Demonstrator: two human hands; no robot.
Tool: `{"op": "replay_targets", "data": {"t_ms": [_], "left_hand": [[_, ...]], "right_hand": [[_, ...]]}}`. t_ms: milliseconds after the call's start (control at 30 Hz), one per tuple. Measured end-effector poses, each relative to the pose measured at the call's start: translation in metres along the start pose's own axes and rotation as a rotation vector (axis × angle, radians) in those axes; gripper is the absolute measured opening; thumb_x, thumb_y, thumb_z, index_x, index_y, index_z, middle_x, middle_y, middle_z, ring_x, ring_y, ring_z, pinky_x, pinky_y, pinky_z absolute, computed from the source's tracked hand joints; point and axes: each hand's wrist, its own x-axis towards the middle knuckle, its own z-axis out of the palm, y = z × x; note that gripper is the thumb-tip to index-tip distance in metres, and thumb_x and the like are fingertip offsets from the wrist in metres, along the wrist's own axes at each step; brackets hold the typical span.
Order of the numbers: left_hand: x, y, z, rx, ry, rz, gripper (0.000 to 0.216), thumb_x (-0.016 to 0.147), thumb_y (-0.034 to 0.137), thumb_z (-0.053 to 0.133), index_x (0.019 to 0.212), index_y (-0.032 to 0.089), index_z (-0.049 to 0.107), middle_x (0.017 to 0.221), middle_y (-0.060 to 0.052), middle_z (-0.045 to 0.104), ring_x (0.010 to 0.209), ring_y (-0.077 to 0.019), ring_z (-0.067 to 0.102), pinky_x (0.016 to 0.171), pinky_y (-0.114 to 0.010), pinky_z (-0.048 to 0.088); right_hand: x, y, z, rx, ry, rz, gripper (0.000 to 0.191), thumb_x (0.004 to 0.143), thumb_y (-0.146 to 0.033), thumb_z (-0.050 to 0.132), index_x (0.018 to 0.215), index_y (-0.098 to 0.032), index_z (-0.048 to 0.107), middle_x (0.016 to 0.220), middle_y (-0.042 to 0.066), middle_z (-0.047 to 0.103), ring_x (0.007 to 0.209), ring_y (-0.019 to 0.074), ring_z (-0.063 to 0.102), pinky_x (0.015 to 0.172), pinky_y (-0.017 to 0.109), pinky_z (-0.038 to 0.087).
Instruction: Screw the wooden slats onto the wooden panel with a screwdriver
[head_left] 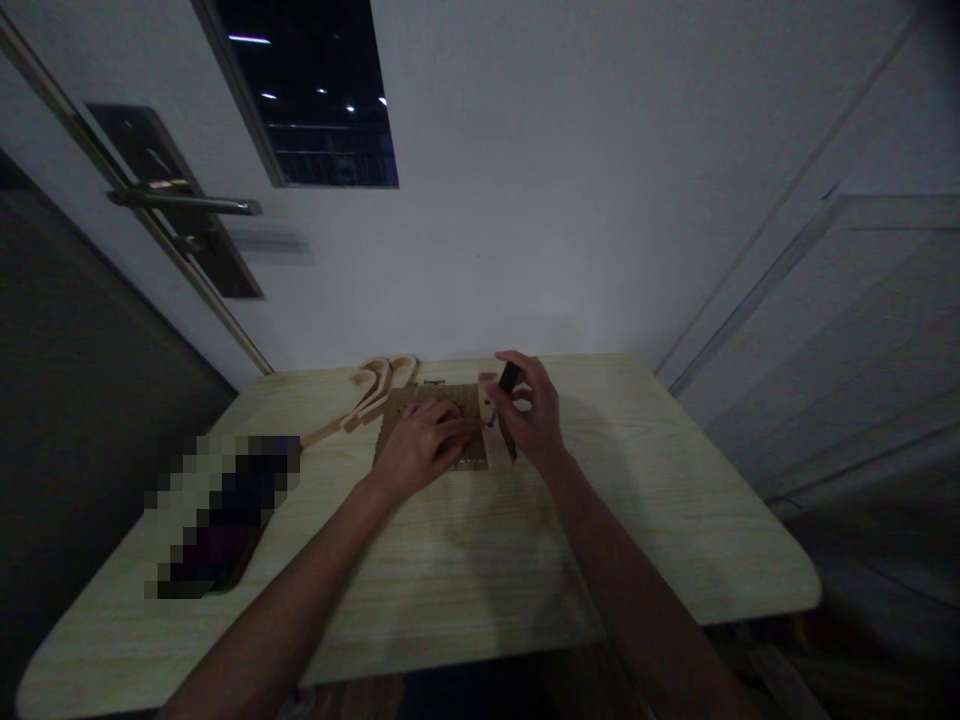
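Note:
My right hand (534, 408) is closed around the black handle of what looks like a screwdriver (509, 377). Its thin end points down at a pale wooden strip (495, 448), where a small dark fastener seems to stand. My left hand (427, 437) lies over a brown corrugated cardboard piece (472, 396), its fingers stretched towards the strip. One fingertip touches or nearly touches the strip beside the tool's end. The strip lies along the cardboard's right edge. Dim light hides the exact contact at the tip.
Several hook-shaped wooden pieces (373, 385) lie at the table's back left. A small dark metal item (433, 382) sits behind the cardboard. A pixelated dark object (232, 520) rests at the left of the wood-grain table (660, 520). Behind stands a white door with a lever handle (187, 203).

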Motion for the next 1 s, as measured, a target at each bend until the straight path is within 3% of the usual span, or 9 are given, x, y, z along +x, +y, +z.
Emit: {"op": "replay_targets", "data": {"t_ms": [167,433,600,733,1000], "left_hand": [[0.0008,0.0018,-0.0014,0.002,-0.003,-0.011,0.031,0.091,0.024,0.053,0.118,0.027,0.066,0.099,-0.006,0.063,0.093,-0.0222,0.056,0.08,-0.038,0.043],[0.0004,0.0011,-0.0015,-0.005,0.009,-0.002,0.03,0.089,0.022,0.055,0.116,0.027,0.067,0.099,-0.006,0.063,0.094,-0.0229,0.056,0.08,-0.039,0.044],[0.001,0.0001,-0.0012,0.004,-0.002,-0.005,0.031,0.089,0.022,0.056,0.117,0.028,0.066,0.098,-0.006,0.063,0.093,-0.0233,0.057,0.079,-0.039,0.043],[0.0011,-0.0003,-0.0004,0.004,0.005,-0.004,0.031,0.088,0.022,0.056,0.117,0.028,0.066,0.099,-0.006,0.063,0.093,-0.0232,0.057,0.079,-0.039,0.043],[-0.0001,-0.0005,0.0007,0.01,0.015,0.0,0.028,0.089,0.022,0.057,0.114,0.026,0.068,0.1,-0.006,0.063,0.094,-0.023,0.056,0.08,-0.039,0.043]], "right_hand": [[0.0008,-0.0059,-0.0031,0.104,-0.055,-0.003,0.033,0.097,-0.038,0.041,0.126,-0.029,0.054,0.107,0.006,0.062,0.091,0.0156,0.061,0.068,0.027,0.056],[0.002,0.0019,0.0012,0.042,0.043,-0.007,0.028,0.085,-0.033,0.062,0.113,-0.029,0.062,0.096,0.001,0.066,0.069,0.0104,0.056,0.059,0.023,0.054],[0.0015,-0.0003,-0.0003,0.058,0.003,-0.007,0.029,0.088,-0.032,0.058,0.117,-0.03,0.06,0.104,0.003,0.065,0.077,0.0115,0.059,0.059,0.022,0.055],[-0.0006,-0.0024,-0.0013,0.132,-0.083,0.007,0.034,0.093,-0.031,0.048,0.126,-0.028,0.054,0.113,0.007,0.065,0.093,0.0155,0.065,0.07,0.027,0.058],[-0.0011,-0.0018,0.0023,0.137,-0.081,0.063,0.037,0.088,-0.032,0.058,0.125,-0.029,0.054,0.105,0.005,0.066,0.076,0.0119,0.066,0.063,0.025,0.058]]}}
